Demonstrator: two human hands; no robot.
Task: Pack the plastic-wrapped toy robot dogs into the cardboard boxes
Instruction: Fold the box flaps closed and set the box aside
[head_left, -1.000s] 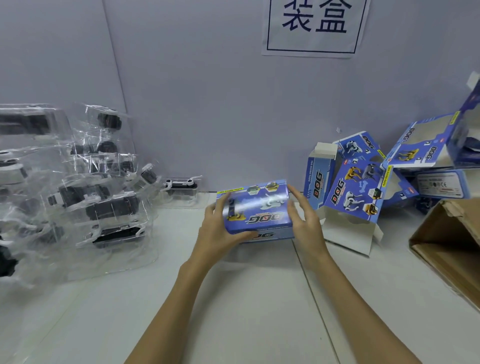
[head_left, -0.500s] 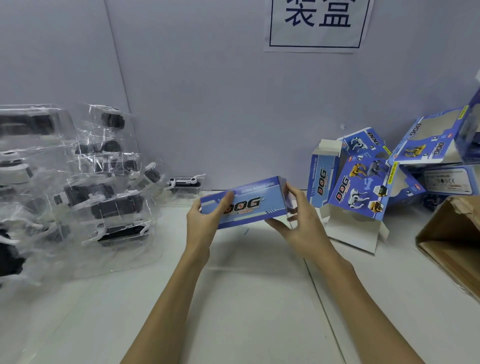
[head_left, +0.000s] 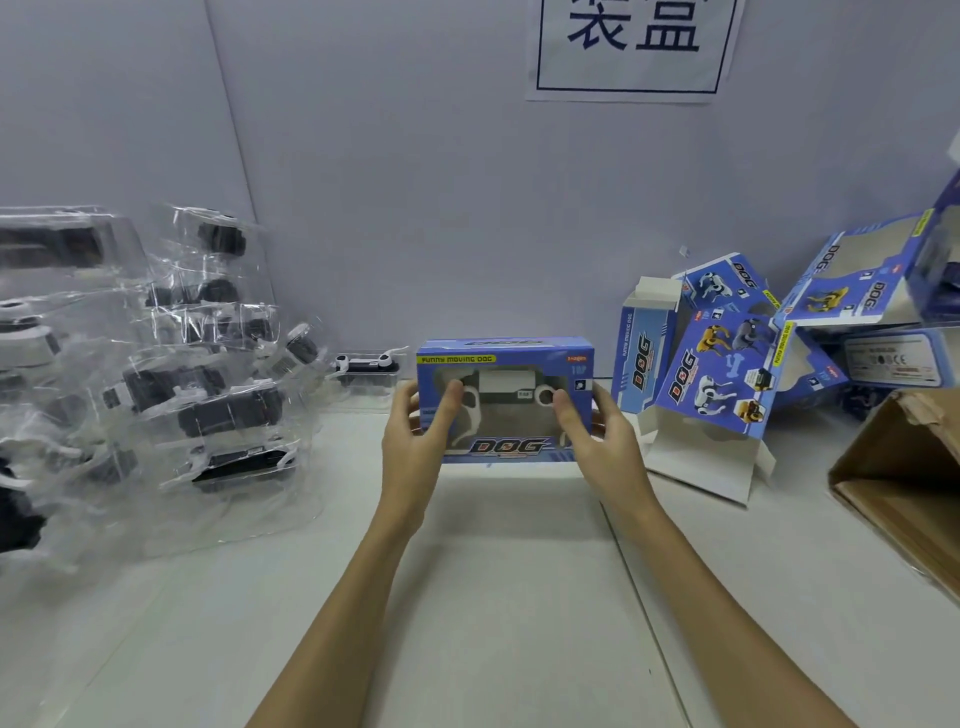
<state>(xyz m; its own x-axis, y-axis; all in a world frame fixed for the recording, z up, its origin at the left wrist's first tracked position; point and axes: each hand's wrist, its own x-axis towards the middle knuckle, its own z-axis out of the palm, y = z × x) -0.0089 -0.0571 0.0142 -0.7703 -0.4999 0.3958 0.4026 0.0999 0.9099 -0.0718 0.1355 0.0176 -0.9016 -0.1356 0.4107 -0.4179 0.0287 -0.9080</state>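
A blue cardboard "DOG" box (head_left: 506, 364) is held upright at the table's middle, its window facing me, with a black and white toy dog visible inside. My left hand (head_left: 421, 431) grips its left end, thumb on the window. My right hand (head_left: 597, 431) grips its right end the same way. A pile of plastic-wrapped toy robot dogs (head_left: 171, 384) lies at the left, and one more wrapped dog (head_left: 366, 366) sits by the wall behind the box.
Several empty blue boxes (head_left: 717, 374) with loose flaps lean together at the right by the wall. A brown shipping carton (head_left: 904, 483) lies open at the right edge. A paper sign (head_left: 631, 47) hangs on the wall.
Both hands have turned the blue box over, from its printed back through a narrow side, so that its window now faces me. The box stays at the middle of the table.
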